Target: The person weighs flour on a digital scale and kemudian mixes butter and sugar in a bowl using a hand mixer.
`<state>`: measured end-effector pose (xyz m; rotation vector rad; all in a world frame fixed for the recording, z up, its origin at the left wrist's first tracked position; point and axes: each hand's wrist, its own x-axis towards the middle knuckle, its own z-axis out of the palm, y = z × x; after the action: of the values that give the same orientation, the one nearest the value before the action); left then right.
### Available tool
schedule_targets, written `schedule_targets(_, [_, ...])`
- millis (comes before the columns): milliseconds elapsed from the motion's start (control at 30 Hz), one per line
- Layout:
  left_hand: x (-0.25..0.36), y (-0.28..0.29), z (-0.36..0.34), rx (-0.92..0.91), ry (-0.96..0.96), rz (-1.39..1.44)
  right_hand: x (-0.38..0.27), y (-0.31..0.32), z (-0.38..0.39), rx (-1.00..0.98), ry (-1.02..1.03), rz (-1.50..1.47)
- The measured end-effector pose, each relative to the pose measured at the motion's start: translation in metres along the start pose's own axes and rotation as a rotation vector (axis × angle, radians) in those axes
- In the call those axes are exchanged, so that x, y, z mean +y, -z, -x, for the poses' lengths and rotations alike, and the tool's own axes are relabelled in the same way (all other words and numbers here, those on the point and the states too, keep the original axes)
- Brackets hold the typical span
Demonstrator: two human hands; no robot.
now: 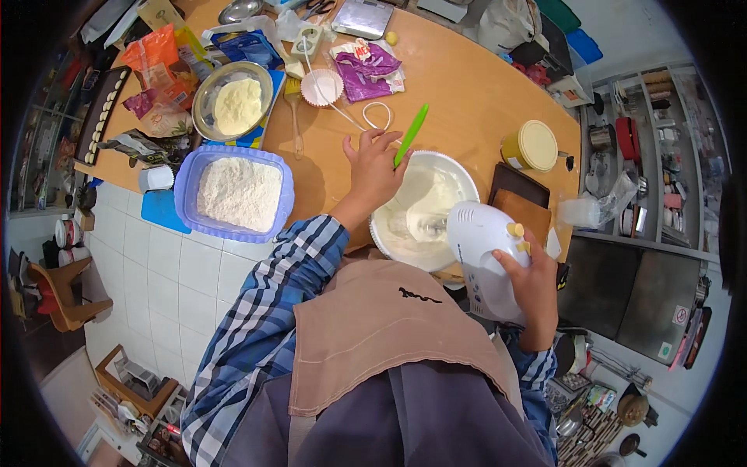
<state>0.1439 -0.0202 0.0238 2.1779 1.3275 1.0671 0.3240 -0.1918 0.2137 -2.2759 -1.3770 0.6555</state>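
My right hand (531,284) is wrapped round the handle of a white hand mixer (486,253) with pale yellow buttons. Its beaters (429,227) reach down into pale cream batter (412,194) in a white mixing bowl (465,177). Over the bowl's left rim is my left hand (373,170), its outer fingers spread. A bright green utensil (414,132) with a long flat handle sticks up from between its thumb side and forefinger; the utensil's lower end is hidden. My left wrist rests close to the bowl's outer wall.
Left stand a purple tub of flour (237,194) and a metal bowl of pale yellow powder (237,107). A brush (294,109), a paper baking cup (322,87), a purple packet (369,74) and a scale (362,17) lie farther back. Right are a yellow tub (531,145) and brown trays (520,194).
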Motion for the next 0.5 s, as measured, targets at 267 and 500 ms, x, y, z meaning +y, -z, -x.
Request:
schedule_targets(267, [0.002, 0.002, 0.000, -0.053, 0.025, 0.014, -0.011, -0.012, 0.023, -0.030, 0.029, 0.041])
schedule_targets(500, [0.000, 0.000, 0.000, -0.021, 0.022, 0.044, -0.021, -0.030, 0.019, 0.006, 0.166, 0.064])
